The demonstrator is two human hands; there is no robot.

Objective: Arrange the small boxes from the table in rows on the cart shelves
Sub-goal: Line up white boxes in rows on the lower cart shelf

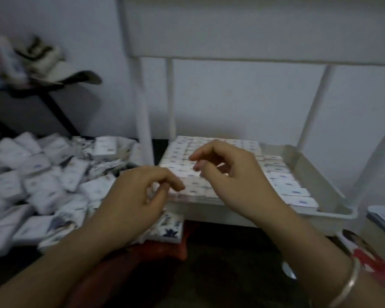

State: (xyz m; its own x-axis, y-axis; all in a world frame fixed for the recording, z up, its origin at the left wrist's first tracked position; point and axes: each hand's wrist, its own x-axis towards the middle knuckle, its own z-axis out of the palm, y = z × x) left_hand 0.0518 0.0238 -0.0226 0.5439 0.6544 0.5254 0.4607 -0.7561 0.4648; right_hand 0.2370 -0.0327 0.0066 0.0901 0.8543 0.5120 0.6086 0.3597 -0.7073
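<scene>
Head view. Lower cart shelf [333, 221], a white tray with a raised rim, in the middle of the picture, white posts rising from it to an upper shelf [231, 30].

Rows of small boxes [296, 192] lying flat inside the shelf: white, each with a small blue mark, packed edge to edge from the back wall to the front rim, filling the left and middle parts. Bare strip of tray floor along the shelf's right wall.

Left hand [136, 196] at the shelf's front-left corner, just outside the rim. Fingers loosely curled, thumb and forefinger tips close together, nothing visible between them.

Right hand [229, 176] over the middle of the shelf, above the boxes. Fingers bent and relaxed, thumb near the forefinger, nothing visibly held. Too blurred to tell whether the fingertips touch the boxes beneath. Thin metal bangle [348, 283] on that wrist.

Loose heap of small boxes [42, 174] left of the shelf, jumbled and tilted at all angles, blurred. One blue-patterned box [169, 230] just below the shelf's front-left corner, beside the left hand.

Red cloth [162, 252] below the shelf's front edge. Stack of papers [382, 218] just right of the shelf. Cap [60, 65] well to the upper left of the shelf.
</scene>
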